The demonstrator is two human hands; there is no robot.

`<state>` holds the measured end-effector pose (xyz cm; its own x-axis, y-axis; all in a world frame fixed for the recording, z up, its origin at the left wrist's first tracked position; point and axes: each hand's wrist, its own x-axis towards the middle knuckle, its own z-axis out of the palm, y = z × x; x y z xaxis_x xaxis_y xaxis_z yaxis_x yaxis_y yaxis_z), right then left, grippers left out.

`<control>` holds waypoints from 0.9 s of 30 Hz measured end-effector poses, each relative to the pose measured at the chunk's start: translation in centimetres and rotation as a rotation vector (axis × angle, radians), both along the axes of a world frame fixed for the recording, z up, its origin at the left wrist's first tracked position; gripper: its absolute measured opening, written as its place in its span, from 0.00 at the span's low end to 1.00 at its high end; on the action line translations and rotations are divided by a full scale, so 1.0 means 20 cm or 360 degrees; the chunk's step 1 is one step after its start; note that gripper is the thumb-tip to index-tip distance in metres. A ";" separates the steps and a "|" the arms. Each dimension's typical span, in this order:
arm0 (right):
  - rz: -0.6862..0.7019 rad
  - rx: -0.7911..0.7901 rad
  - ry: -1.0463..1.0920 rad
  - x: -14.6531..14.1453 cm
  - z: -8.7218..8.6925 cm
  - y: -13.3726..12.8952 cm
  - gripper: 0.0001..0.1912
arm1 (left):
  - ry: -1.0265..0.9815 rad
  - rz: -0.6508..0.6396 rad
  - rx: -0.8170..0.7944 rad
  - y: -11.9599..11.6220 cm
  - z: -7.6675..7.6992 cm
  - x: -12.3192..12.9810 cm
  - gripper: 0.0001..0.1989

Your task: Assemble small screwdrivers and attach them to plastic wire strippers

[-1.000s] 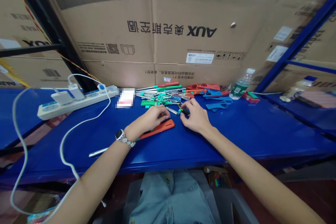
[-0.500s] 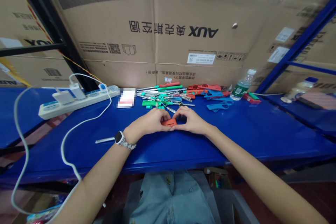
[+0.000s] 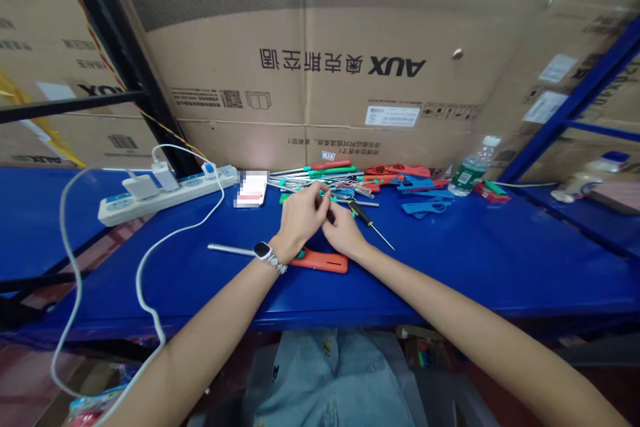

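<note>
An orange long-nosed lighter (image 3: 323, 261) lies on the blue table, its metal tube pointing left; my left wrist with its watch crosses above it. Both hands are beyond the lighter, close together at the near edge of a pile of parts. My left hand (image 3: 301, 215) is closed, fingertips pinched. My right hand (image 3: 344, 232) touches it, also with curled fingers. Whatever they hold between them is hidden. Just right of my right hand rests a screwdriver (image 3: 362, 213) with a black and yellow handle, its shaft pointing toward the lower right.
Behind my hands is a heap of green and red lighter parts (image 3: 330, 168) with metal tubes. Blue plastic shells (image 3: 426, 207) and a water bottle (image 3: 474, 170) stand to the right. A phone (image 3: 253, 188) and a power strip (image 3: 165, 197) with a white cable are left.
The orange lighter has left my fingers and now lies on the table. Both hands have moved forward to the pile and come together. The screwdriver is now plainly visible.
</note>
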<state>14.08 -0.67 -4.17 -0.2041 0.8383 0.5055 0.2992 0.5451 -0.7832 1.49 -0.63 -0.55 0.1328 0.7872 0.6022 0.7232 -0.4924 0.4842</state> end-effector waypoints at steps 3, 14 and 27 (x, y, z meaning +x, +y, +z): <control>-0.0085 0.0053 -0.0071 0.03 0.00 0.02 0.09 | 0.0031 0.0044 -0.0026 0.01 -0.02 0.01 0.07; 0.0133 -0.0018 0.0023 0.13 0.05 -0.05 0.07 | 0.0455 -0.0953 0.0115 -0.21 -0.01 -0.19 0.42; -0.0085 -0.0147 0.0461 0.16 0.11 -0.03 0.12 | 0.0589 -0.0533 -0.0290 -0.08 0.01 -0.16 0.17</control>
<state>17.25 -1.31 -1.88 -0.0168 0.8892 0.4571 0.0826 0.4569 -0.8857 -1.76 -2.25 -0.38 0.5726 0.7527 0.3250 0.6795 -0.6575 0.3256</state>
